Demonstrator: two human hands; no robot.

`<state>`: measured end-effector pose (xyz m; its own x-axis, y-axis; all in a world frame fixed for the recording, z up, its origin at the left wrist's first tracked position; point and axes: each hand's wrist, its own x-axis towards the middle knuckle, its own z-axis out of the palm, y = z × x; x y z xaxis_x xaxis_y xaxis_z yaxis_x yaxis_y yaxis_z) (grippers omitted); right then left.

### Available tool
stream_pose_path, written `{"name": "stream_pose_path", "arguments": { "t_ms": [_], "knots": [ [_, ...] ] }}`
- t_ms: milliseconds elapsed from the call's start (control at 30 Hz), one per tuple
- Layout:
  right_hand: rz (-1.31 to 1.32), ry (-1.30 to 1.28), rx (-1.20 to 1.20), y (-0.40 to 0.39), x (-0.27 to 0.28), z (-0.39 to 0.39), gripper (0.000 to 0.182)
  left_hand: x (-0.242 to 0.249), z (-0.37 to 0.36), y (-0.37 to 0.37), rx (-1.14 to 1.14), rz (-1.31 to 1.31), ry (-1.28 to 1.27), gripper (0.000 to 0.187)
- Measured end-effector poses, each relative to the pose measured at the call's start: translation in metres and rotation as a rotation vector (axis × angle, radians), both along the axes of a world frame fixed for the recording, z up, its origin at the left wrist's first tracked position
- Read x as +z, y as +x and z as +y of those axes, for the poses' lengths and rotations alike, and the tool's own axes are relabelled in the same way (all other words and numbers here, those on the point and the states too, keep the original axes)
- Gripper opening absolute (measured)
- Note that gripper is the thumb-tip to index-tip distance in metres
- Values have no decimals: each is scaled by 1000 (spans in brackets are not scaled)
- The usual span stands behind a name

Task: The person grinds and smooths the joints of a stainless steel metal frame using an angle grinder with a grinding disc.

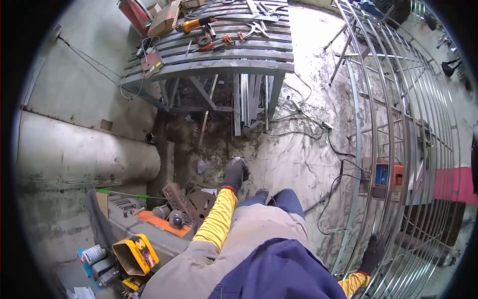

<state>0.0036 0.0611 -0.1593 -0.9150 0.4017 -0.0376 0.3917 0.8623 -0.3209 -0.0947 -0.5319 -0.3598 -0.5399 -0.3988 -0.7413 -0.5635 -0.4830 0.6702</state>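
Left hand (235, 173): fingertips obscured, grip unclear. Right hand (373, 255) by metal bars (411, 149), grip unclear.

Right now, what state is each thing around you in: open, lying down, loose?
Left hand: gloved, lowered; its hold is unclear.
Right hand: gloved, at the metal bars; grip unclear.
Yellow box: open at one end.
Table: standing, top cluttered.
Yellow power tool: lying on the table.
Cables: trailing over the floor, uncoiled.
Cardboard box: on the table; open or closed unclear.
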Motion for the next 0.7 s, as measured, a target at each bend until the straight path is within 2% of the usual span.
{"name": "stream_pose_path", "arguments": {
  "t_ms": [33, 67, 133, 167, 200, 233, 300, 333, 367, 400, 467, 500, 533, 567, 600, 633, 667, 700],
  "knots": [
    [-112, -140, -51, -4, 2, 12, 67, -3, -5, -5, -2, -7, 2, 22],
    [-119, -138, -48, -13, 1, 10, 67, 1, -8, -13, 4, 8, 58, 21],
    [379, -339, -142, -45, -11, -3, 68, 15, -12, -35, 27, 19, 103, 21],
    [365, -241, -70, -70, -11, 4, 67, 25, -11, -52, 39, 20, 102, 22],
    [358, -249, -77, -98, -6, -14, 67, 29, -8, -68, 44, 18, 105, 23],
    [438, -235, 35, -133, 4, -41, 60, 23, -4, -88, 54, 35, 101, 23],
    [490, -226, 175, -196, 15, -64, 53, 10, -4, -128, -163, 202, 96, 23],
    [464, -252, 213, -230, 11, -74, 52, -28, -8, -145, -341, 383, -335, 23],
    [445, -344, 231, -262, 1, -74, 51, -27, -4, -173, -238, 365, -295, 22],
    [419, -364, 262, -290, 0, -78, 53, 30, 7, -204, -146, 241, -90, 21],
    [301, -501, 251, -341, -15, -73, 57, -53, -10, -263, -50, 348, -754, 23],
    [276, -394, 310, -365, -2, -96, 58, -47, -20, -289, -112, 310, -906, 26],
    [226, -269, 352, -387, 10, -117, 59, -60, -45, -308, -438, 192, -1511, 27],
    [211, -154, 311, -406, 13, -127, 60, 13, -26, -343, -208, 128, -795, 26],
    [200, -41, 281, -420, 11, -132, 61, -5, -47, -378, -284, 628, -1290, 23],
    [172, -42, 219, -431, 10, -138, 59, -15, -53, -404, -20, 538, -818, 23],
    [171, -60, 166, -433, 15, -147, 57, -6, -69, -422, -56, 487, -909, 21],
    [153, -17, 170, -442, 25, -154, 54, 17, -59, -443, 10, 500, -789, 21]
  ]
}}
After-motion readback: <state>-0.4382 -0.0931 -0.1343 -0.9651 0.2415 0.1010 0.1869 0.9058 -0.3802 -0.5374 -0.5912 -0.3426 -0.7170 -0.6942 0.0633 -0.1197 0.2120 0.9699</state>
